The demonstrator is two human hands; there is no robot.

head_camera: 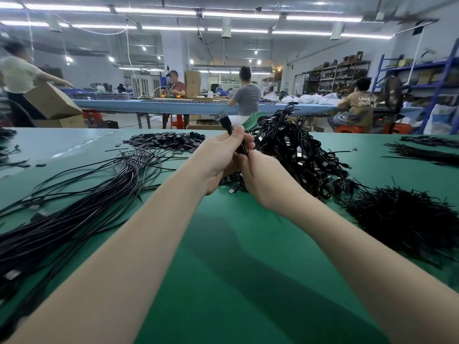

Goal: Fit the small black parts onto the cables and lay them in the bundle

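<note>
A green table [223, 256] fills the near half of the scene, and behind it stretches a workshop with a long blue bench [173, 106] where several people sit or stand, and blue shelving [437, 78] at the far right. On the table's left a long bundle of straight black cables [74, 212] fans from the near left corner toward the middle. To the right of centre sits a tall tangled heap of coiled cables [298, 150] with metal plug ends showing. At the near right lies a bushy pile of thin black ties [402, 219], and more thin black strands [427, 152] lie at the far right. A flat pile of small black parts [169, 141] rests far left of centre.

Both bare forearms reach in from the near edge and meet above the table's middle, just in front of the coiled heap. The left hand [218, 162] has its fingers curled round a black cable end [224, 122] that sticks up and away past the thumb. The right hand [263, 177] touches the left, its fingers curled in on the same cable lower down; what they pinch is hidden.
</note>
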